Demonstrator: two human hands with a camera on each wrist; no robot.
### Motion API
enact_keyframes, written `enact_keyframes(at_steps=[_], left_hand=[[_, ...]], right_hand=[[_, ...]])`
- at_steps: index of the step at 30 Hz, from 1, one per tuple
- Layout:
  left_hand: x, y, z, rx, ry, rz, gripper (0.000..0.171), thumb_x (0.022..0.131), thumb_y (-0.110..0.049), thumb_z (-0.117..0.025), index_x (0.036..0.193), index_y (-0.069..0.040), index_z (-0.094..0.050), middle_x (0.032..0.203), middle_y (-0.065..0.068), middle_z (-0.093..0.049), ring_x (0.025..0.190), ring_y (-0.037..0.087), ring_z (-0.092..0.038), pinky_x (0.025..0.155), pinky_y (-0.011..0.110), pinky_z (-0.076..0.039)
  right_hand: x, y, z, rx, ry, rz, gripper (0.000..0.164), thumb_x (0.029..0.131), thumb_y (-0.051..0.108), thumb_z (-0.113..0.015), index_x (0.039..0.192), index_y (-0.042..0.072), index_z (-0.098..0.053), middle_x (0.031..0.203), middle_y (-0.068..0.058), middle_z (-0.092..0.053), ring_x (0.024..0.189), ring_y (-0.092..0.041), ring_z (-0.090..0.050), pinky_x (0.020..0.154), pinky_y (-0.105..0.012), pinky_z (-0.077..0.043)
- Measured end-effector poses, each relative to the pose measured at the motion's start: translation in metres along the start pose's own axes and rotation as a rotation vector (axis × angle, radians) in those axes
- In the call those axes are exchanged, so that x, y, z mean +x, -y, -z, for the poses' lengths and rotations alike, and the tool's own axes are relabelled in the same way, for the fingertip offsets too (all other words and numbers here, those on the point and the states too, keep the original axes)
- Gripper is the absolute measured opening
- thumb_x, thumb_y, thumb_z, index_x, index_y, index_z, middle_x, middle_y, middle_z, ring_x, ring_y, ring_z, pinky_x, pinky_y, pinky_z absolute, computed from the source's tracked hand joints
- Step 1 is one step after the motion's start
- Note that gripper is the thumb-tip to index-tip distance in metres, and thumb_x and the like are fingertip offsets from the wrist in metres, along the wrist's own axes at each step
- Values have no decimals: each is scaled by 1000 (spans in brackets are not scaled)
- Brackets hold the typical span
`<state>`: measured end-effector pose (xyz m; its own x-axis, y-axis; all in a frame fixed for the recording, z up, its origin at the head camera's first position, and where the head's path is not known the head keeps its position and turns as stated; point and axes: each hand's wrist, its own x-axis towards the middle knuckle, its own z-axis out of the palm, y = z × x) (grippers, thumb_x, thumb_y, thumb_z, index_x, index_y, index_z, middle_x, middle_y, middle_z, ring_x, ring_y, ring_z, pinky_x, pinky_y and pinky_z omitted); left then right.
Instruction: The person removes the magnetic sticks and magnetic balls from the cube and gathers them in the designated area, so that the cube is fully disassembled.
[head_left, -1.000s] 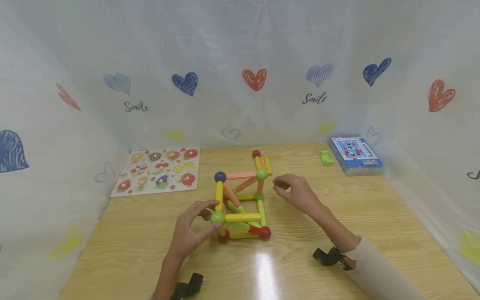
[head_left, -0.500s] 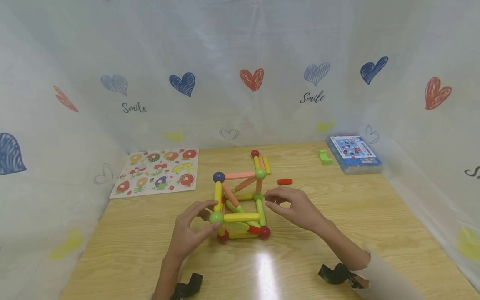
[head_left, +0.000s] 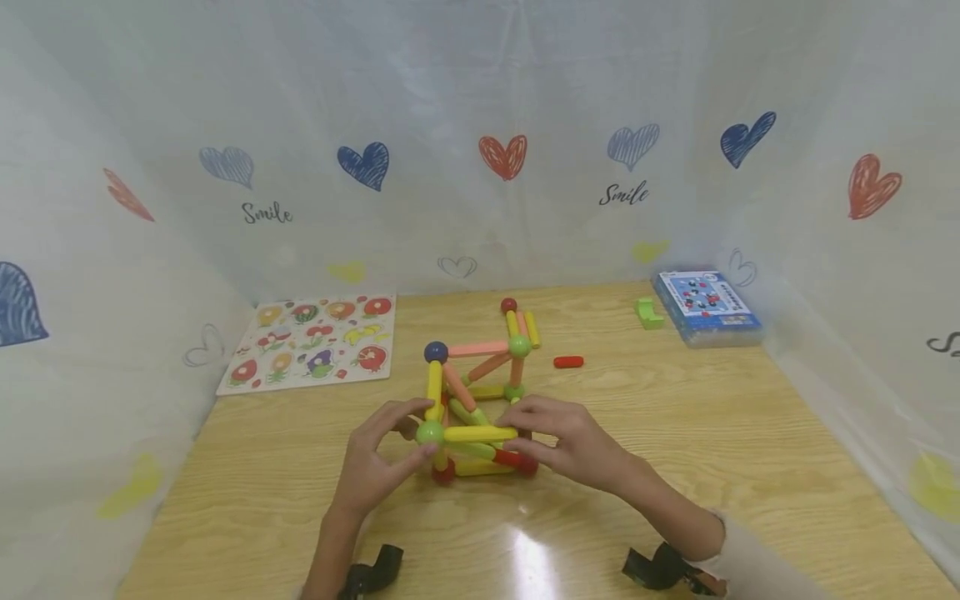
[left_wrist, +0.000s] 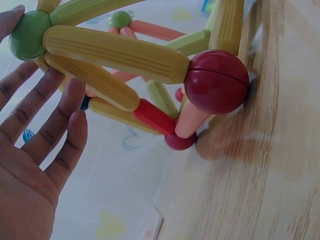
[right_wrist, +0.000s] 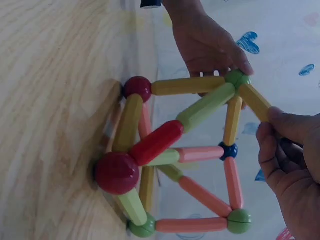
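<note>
A frame of rods and balls stands on the wooden table, with a blue ball [head_left: 436, 352] at its back left top corner. My left hand [head_left: 372, 458] pinches the green ball [head_left: 431, 434] at the front left top corner between thumb and fingers. From that ball a yellow rod [head_left: 480, 434] sticks out to the right. My right hand [head_left: 573, 437] pinches the rod's far end, as the right wrist view also shows. Below are a dark red ball [right_wrist: 117, 173] and a red rod [right_wrist: 157, 143] joined to a light green rod [right_wrist: 206, 107]. My right hand partly hides the frame's right side.
A loose short red rod [head_left: 568, 362] lies right of the frame. Behind the frame are a loose yellow rod [head_left: 532, 329] and a red ball [head_left: 509, 306]. A fruit picture board [head_left: 307, 342] lies back left; a green piece [head_left: 648, 313] and a blue box [head_left: 707, 308] lie back right.
My right hand has come left and down to the yellow rod and now pinches its end. The loose red rod, out of sight at first, now shows. My left hand keeps its place.
</note>
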<state>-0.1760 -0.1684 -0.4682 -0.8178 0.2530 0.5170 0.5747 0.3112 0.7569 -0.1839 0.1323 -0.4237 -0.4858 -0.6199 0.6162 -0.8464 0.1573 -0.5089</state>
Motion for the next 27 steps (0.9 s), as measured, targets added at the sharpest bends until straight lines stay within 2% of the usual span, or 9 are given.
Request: enact_keyframes(at_steps=[3, 5, 11, 17, 20, 24, 27], left_hand=[[0, 0, 1, 6, 1, 2, 52, 80, -8, -83, 128, -19, -66, 107, -5, -67, 86, 14, -61, 79, 28, -51], [-1, 1, 1, 9, 4, 6, 52, 80, -9, -83, 128, -20, -66, 108, -5, -67, 86, 14, -62, 79, 28, -51], [0, 1, 1, 9, 5, 15, 51, 81, -10, -83, 128, -20, -66, 108, -6, -67, 87, 13, -62, 79, 28, -51], [0, 2, 0, 6, -1, -20, 52, 80, -7, -83, 128, -18, -66, 108, -4, -67, 85, 13, -62, 78, 27, -51], [0, 2, 0, 3, -5, -35, 52, 80, -6, -83, 128, -17, -66, 108, -4, -67, 84, 13, -62, 78, 27, -51], [0, 2, 0, -3, -3, -34, 52, 80, -6, -83, 128, -17, -66, 108, -4, -67, 84, 13, -62, 78, 27, -51], [0, 2, 0, -11, 1, -30, 52, 80, -6, -83, 128, -17, -66, 108, -3, -67, 85, 13, -62, 79, 27, -51]], right_hand=[[2, -1, 3, -20, 47, 63, 30, 85, -3, -76, 114, 6, -72, 108, -3, -68, 86, -10, -61, 70, -15, -51], [1, -2, 5, -21, 58, 66, 30, 85, -2, -76, 114, 6, -73, 109, -3, -68, 87, -10, -62, 71, -15, -51], [-5, -6, 11, -25, -34, -23, 33, 82, -3, -79, 113, 9, -73, 102, 0, -69, 77, -8, -58, 64, -15, -47], [-13, -11, 23, -47, -90, -78, 36, 79, -4, -80, 112, 9, -73, 103, -2, -71, 77, -10, -58, 66, -17, -47], [-17, -14, 30, -71, -127, -116, 36, 79, -4, -81, 111, 10, -74, 99, 0, -70, 75, -9, -58, 63, -16, -44], [-22, -20, 37, -118, -143, -176, 33, 80, -1, -81, 110, 13, -75, 92, 7, -68, 74, -8, -56, 61, -16, -42], [-27, -25, 41, -155, -145, -200, 34, 80, -2, -81, 110, 13, -74, 91, 8, -67, 74, -7, -57, 63, -19, -45]])
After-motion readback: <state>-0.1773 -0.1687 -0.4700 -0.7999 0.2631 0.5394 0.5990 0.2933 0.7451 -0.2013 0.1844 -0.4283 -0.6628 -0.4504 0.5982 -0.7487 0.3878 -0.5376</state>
